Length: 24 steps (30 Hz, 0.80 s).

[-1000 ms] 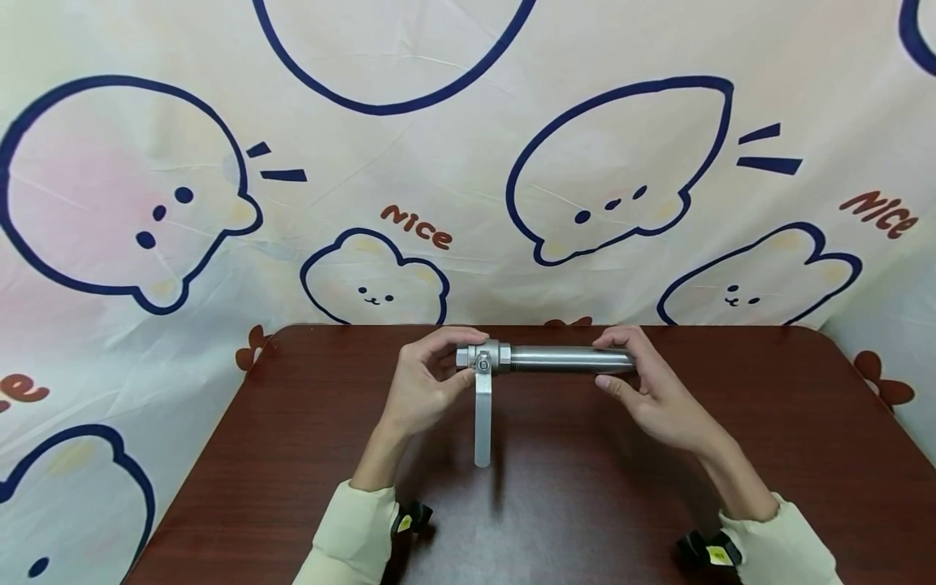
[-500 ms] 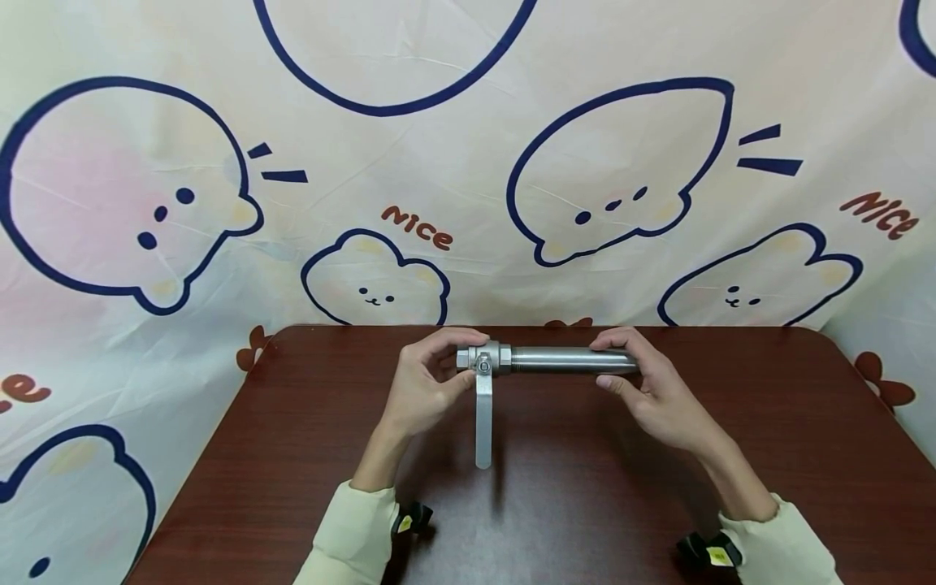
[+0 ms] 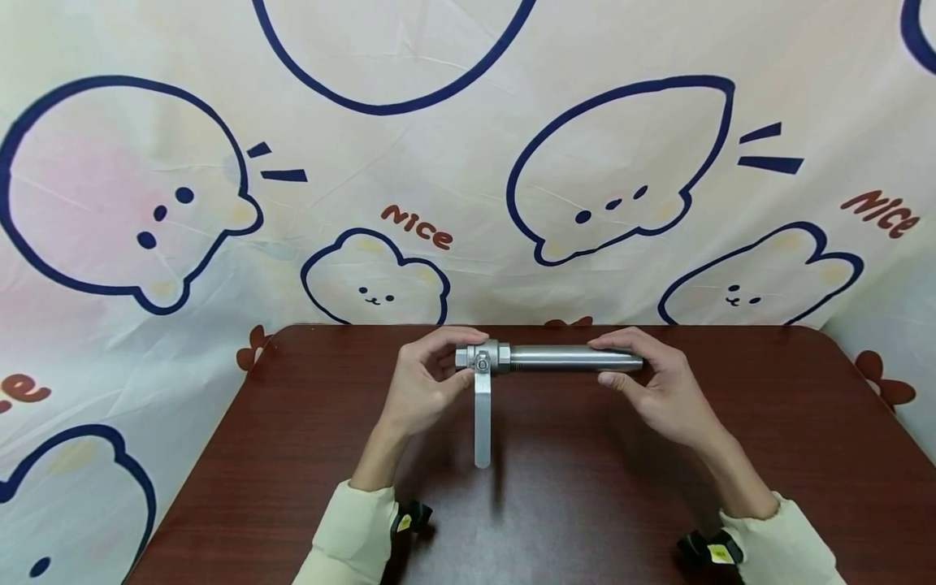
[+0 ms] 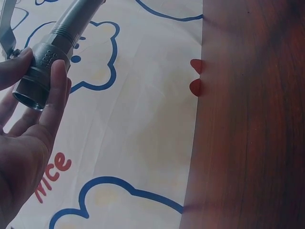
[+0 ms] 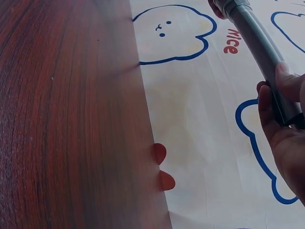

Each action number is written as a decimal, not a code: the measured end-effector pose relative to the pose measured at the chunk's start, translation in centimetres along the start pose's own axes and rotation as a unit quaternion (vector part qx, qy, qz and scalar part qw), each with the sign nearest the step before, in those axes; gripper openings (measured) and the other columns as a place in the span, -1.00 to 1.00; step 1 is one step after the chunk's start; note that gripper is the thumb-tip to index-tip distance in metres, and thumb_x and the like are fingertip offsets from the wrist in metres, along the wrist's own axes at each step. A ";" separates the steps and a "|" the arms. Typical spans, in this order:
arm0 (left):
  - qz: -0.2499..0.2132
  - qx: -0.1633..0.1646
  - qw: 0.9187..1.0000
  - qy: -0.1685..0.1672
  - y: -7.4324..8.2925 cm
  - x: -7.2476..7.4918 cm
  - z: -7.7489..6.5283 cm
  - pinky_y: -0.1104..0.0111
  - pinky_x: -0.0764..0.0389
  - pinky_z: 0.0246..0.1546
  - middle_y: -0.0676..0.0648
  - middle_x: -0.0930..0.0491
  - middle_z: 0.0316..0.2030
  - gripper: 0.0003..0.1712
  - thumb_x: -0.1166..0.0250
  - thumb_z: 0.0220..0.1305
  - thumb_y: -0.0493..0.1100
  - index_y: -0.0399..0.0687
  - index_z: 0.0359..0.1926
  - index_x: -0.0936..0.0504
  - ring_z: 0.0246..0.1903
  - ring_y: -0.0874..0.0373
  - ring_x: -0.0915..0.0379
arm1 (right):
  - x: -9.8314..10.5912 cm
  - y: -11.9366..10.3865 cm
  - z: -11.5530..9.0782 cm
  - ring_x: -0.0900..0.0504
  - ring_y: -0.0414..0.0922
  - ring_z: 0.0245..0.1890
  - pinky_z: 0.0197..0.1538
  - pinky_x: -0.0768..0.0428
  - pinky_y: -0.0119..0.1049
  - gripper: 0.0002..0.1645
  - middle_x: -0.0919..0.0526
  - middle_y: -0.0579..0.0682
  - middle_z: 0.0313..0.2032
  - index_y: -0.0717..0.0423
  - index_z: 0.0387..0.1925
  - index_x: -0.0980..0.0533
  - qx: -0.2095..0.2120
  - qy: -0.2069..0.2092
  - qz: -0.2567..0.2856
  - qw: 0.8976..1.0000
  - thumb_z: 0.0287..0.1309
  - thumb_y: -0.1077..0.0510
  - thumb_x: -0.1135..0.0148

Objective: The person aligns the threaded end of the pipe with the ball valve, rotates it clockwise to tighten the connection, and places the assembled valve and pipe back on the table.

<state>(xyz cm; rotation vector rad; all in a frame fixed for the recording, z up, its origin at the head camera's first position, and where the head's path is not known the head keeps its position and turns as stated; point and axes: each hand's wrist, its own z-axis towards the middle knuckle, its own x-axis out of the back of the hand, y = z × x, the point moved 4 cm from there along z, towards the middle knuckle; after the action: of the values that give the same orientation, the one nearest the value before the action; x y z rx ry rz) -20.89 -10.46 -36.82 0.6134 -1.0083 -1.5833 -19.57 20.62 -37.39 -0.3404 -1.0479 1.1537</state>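
A ball valve [image 3: 493, 354] of silvery metal is joined to a straight steel pipe [image 3: 559, 358], both held level over the far part of the table in the head view. The valve's lever handle [image 3: 483, 422] points toward me, square to the pipe. My left hand [image 3: 418, 394] grips the valve body between thumb and fingers; the left wrist view shows the open end of the valve [image 4: 29, 100] facing the palm. With thumb and fingers my right hand [image 3: 673, 398] holds the pipe near its free end. That pipe [image 5: 259, 43] slants between thumb and fingers in the right wrist view.
The dark brown wooden table [image 3: 570, 512] lies below the hands. Behind its far edge hangs a pale curtain [image 3: 468, 162] printed with blue cartoon outlines. Black wrist devices sit at both cuffs, the left one [image 3: 412, 517] and the right one [image 3: 709, 549].
My right hand has turned a little round the pipe, its knuckles shifting outward, and more of the pipe's free end shows. The left hand and the valve stay nearly still.
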 end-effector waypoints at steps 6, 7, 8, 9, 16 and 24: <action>-0.006 -0.005 1.000 -0.002 0.0 0.0 0.1 0.41 -0.78 -0.04 -0.35 -0.70 0.13 -0.51 -0.36 0.15 -0.66 -0.37 0.12 -0.69 -0.06 0.20 -0.68 | 0.1 0.2 0.0 -0.66 -0.32 0.01 0.09 -0.56 -0.59 -0.38 -0.75 -0.07 0.09 0.01 0.20 -0.67 -0.003 0.003 -0.001 1.000 0.14 0.50 -0.49; -0.006 -0.007 1.000 -0.001 0.0 0.1 0.1 0.41 -0.78 -0.03 -0.36 -0.70 0.13 -0.51 -0.37 0.15 -0.66 -0.37 0.12 -0.69 -0.06 0.20 -0.68 | 0.1 0.2 0.1 -0.66 -0.32 0.01 0.09 -0.56 -0.59 -0.39 -0.75 -0.06 0.09 0.02 0.20 -0.67 -0.003 0.003 -0.001 1.000 0.15 0.50 -0.49; -0.006 -0.008 1.000 -0.001 0.0 0.1 0.2 0.41 -0.78 -0.03 -0.36 -0.70 0.13 -0.50 -0.36 0.15 -0.66 -0.38 0.12 -0.69 -0.06 0.20 -0.68 | 0.1 0.2 0.1 -0.66 -0.32 0.01 0.09 -0.55 -0.60 -0.39 -0.75 -0.06 0.09 0.04 0.20 -0.67 -0.002 0.003 -0.002 1.000 0.15 0.49 -0.48; -0.005 -0.010 1.000 -0.001 0.1 0.1 0.2 0.41 -0.78 -0.03 -0.37 -0.70 0.13 -0.50 -0.36 0.15 -0.67 -0.38 0.12 -0.69 -0.06 0.20 -0.68 | 0.1 0.2 0.1 -0.66 -0.33 0.01 0.10 -0.55 -0.60 -0.40 -0.75 -0.05 0.09 0.06 0.21 -0.67 -0.002 0.002 -0.001 1.000 0.15 0.49 -0.48; -0.002 -0.009 1.000 0.001 0.2 0.1 0.2 0.39 -0.78 0.02 -0.37 -0.70 0.14 -0.50 -0.37 0.15 -0.66 -0.38 0.12 -0.69 -0.04 0.19 -0.69 | 0.1 0.3 0.2 -0.66 -0.33 0.01 0.09 -0.54 -0.60 -0.39 -0.75 -0.08 0.08 0.03 0.22 -0.66 0.002 -0.002 -0.001 1.000 0.18 0.49 -0.47; -0.001 0.001 1.000 0.001 0.0 0.2 0.0 0.39 -0.78 0.02 -0.34 -0.71 0.14 -0.52 -0.37 0.17 -0.64 -0.38 0.13 -0.69 -0.05 0.19 -0.68 | 0.0 0.3 -0.1 -0.65 -0.31 -0.02 0.04 -0.57 -0.58 -0.43 -0.76 -0.04 0.10 0.14 0.24 -0.65 -0.007 -0.009 0.001 1.000 0.21 0.47 -0.46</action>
<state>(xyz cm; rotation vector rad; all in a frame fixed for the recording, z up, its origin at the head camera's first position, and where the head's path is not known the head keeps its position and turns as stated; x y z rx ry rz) -20.96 -10.63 -36.81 0.6173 -1.0093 -1.5823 -19.68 20.76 -37.59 -0.3430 -1.0716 1.1542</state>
